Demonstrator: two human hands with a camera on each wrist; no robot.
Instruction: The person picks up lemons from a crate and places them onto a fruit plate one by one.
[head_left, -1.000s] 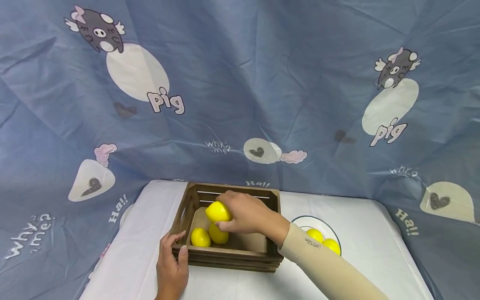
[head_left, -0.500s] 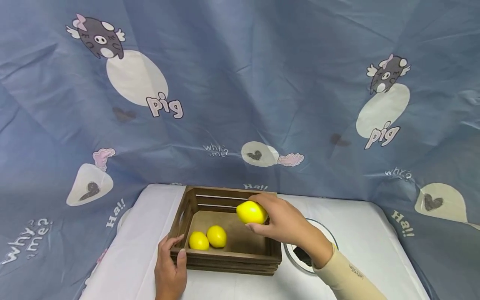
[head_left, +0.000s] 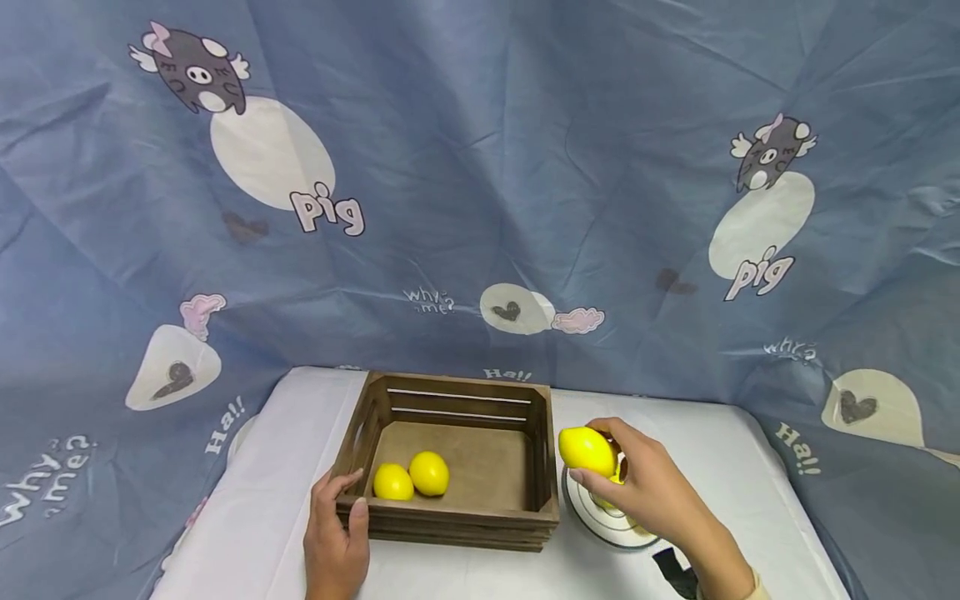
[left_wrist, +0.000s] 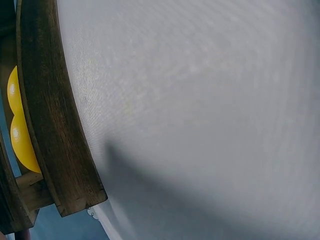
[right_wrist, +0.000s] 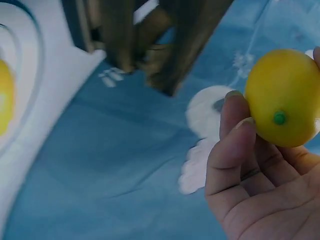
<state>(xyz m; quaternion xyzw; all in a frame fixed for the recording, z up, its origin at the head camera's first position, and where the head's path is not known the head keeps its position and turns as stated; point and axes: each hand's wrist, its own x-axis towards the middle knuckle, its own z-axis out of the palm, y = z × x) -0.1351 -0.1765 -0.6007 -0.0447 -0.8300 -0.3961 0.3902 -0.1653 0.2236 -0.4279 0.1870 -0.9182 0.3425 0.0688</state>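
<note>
My right hand (head_left: 651, 487) holds a yellow lemon (head_left: 585, 451) between thumb and fingers, above the white plate (head_left: 596, 525) right of the crate. The right wrist view shows that lemon (right_wrist: 282, 90) with a green stem end, pinched by the fingertips. Yellow fruit on the plate is mostly hidden behind the hand in the head view; the right wrist view shows part of a lemon (right_wrist: 6, 97) there. My left hand (head_left: 335, 535) grips the front left corner of the brown wooden crate (head_left: 465, 533). Two lemons (head_left: 430, 473) lie inside, near that corner.
A white cloth covers the table (head_left: 465, 579). Behind it hangs a blue curtain (head_left: 420, 167) with pig prints, close to the crate's back. A black strap (head_left: 675, 572) shows near my right wrist. The crate has slatted sides.
My right hand has lifted the lemon out of the crate and carried it right, over the plate. My left hand has kept its place on the crate's corner.
</note>
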